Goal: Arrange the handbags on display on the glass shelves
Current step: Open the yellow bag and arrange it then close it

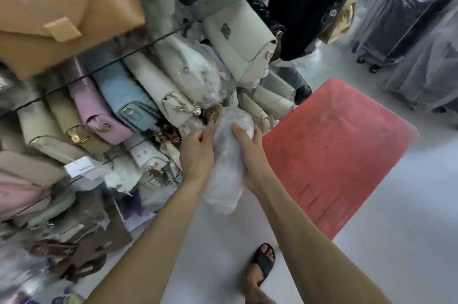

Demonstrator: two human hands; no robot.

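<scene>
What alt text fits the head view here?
Both hands, left hand and right hand, hold a plastic-wrapped bag at glass shelves crowded with pastel handbags; a red stool stands at the right.

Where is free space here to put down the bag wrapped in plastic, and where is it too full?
The shelf rows around the lilac bag and blue bag are packed side by side, no gap. Both hands, left hand and right hand, hold the wrapped bag at the crowded shelf edge. Free: the red stool top, and the floor beside it.
</scene>
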